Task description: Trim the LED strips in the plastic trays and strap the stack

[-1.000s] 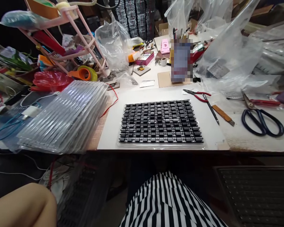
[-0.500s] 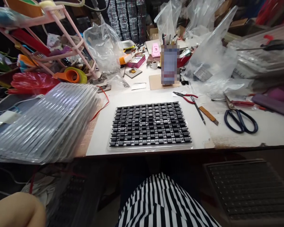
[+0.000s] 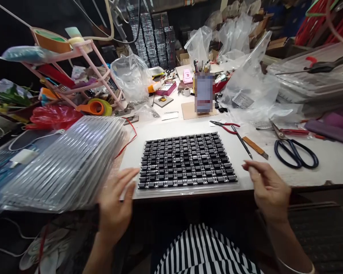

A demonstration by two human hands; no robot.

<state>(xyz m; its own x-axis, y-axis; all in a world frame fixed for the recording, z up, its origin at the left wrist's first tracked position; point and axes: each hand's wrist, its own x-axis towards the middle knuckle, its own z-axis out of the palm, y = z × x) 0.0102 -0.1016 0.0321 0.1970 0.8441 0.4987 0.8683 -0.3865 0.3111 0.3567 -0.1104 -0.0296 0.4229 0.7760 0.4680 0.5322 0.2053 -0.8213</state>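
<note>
A clear plastic tray [image 3: 188, 191] lies on white sheet at the table's front, filled with rows of small black circuit boards [image 3: 185, 160] carrying chips. My left hand [image 3: 117, 203] is at the tray's left front corner, open, thumb apart from the fingers, with nothing visible in it. Off the tray's right edge hovers my right hand [image 3: 270, 190], its fingers bent and the thumb near the forefinger; I see nothing held there. Whether the left fingertips touch the tray I cannot tell.
Stacked clear trays [image 3: 65, 163] stand at left beside a pink rack [image 3: 100, 80]. Right of the filled tray lie pliers [image 3: 230, 127], a dark pen-like tool [image 3: 242, 142], an orange cutter [image 3: 254, 146] and scissors [image 3: 295, 152]. Plastic bags [image 3: 248, 91] crowd the back.
Both hands have come up to the filled tray's two sides; before, only a bare arm showed at lower left. The view has tilted up slightly. The tray rests as before.
</note>
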